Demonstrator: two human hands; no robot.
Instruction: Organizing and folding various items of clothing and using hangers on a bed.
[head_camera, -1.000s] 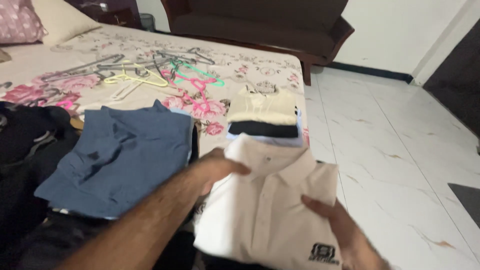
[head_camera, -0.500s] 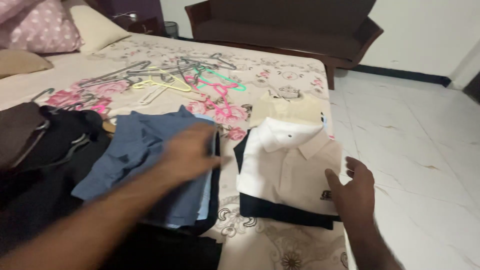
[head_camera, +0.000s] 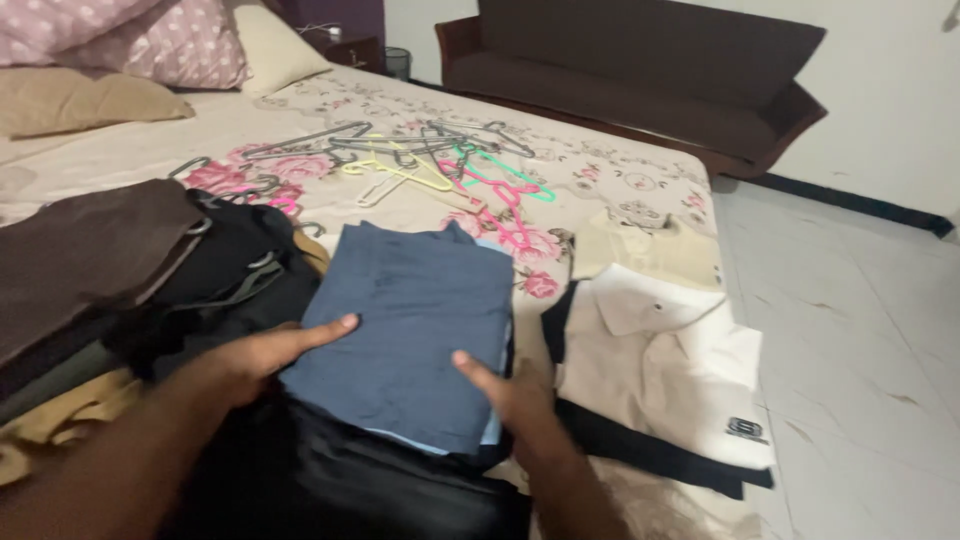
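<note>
A folded dark blue shirt (head_camera: 410, 330) lies on top of dark clothes near the front of the bed. My left hand (head_camera: 265, 355) presses against its left edge and my right hand (head_camera: 510, 395) against its lower right edge, fingers around the fabric on both sides. To the right, a folded white polo shirt (head_camera: 665, 365) tops a stack with a black garment (head_camera: 640, 450) under it and a cream shirt (head_camera: 650, 250) behind.
Several coloured plastic hangers (head_camera: 430, 165) lie scattered on the floral bedsheet (head_camera: 600, 175). A heap of dark and brown clothes (head_camera: 110, 270) sits at the left. Pillows (head_camera: 150, 50) are at the bed's head; a dark sofa (head_camera: 650, 70) and white tiled floor (head_camera: 860, 330) lie beyond.
The white polo shirt went from my hands onto the stack at the right and was let go. Both hands moved left onto the blue shirt, one at each side.
</note>
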